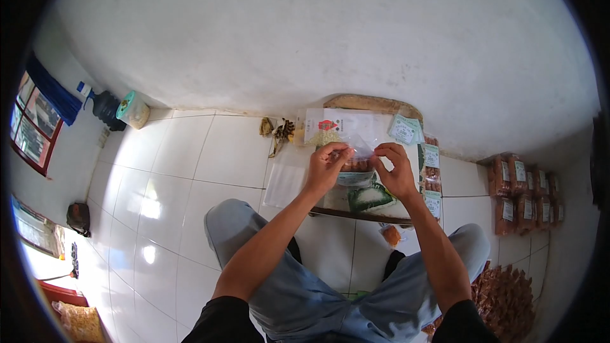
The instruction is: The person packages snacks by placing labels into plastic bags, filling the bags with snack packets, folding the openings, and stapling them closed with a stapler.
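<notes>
Above a low wooden table [342, 217], my left hand [328, 164] and my right hand [395, 168] pinch opposite sides of the open top of a clear plastic bag [359, 149]. Brown pieces show inside the bag, and a pale label is at its lower part. Under and beside it on the table lies a green and white package [370, 197]. Behind my hands is a white plastic sheet with a red print [327, 125]. Green and white labels [406, 130] are stacked at the table's back right.
Packed brown bags [431, 155] line the table's right side; more stand by the wall [524, 200]. A brown heap [505, 298] lies at lower right. Bananas [283, 132] are left of the table. A small orange packet [391, 235] lies on the floor.
</notes>
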Available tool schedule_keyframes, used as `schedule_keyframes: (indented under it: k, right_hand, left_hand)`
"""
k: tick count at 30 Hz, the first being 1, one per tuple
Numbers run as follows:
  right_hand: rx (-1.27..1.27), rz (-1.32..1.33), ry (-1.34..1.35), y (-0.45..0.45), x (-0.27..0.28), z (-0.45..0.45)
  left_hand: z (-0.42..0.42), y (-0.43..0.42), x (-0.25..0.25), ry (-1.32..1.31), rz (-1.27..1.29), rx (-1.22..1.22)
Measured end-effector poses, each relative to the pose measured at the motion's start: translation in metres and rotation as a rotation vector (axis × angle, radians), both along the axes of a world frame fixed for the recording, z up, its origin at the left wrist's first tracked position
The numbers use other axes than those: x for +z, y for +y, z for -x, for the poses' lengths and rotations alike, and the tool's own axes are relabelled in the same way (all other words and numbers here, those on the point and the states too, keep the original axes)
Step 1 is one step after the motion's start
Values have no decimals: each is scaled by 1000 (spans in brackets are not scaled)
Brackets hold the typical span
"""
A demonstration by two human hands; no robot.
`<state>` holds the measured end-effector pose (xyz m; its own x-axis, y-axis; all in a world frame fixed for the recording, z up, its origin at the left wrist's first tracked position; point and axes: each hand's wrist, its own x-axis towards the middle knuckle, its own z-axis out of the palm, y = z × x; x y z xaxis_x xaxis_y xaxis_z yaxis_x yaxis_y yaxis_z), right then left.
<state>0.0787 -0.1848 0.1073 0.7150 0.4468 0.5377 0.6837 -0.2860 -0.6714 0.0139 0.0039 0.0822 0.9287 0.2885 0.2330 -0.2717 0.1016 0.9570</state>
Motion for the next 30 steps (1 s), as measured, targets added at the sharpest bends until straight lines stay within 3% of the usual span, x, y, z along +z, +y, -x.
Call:
schedule_keyframes:
  k: [5, 8, 10, 17, 19, 22, 30]
  right_hand:
    - [14, 11, 70, 2, 2, -2]
    - [32, -2, 296, 0, 1, -5]
    - [78, -67, 588, -1, 3, -5]
    - [55, -1, 505, 3, 7, -5]
    - [94, -19, 743, 3, 13, -5]
    - [120, -113, 753, 4, 15, -3]
    - [135, -25, 692, 3, 11, -6]
  left_hand:
    - [3, -3, 5, 61, 150, -31]
    - [3, -3, 1, 52, 86, -14]
    - [4, -4, 7, 62, 61, -12]
    - [9, -2, 17, 148, 51, -62]
    - [8, -2, 17, 149, 8, -54]
    - [8, -1, 22, 163, -59, -45]
    - [8, 0, 21, 167, -142, -18]
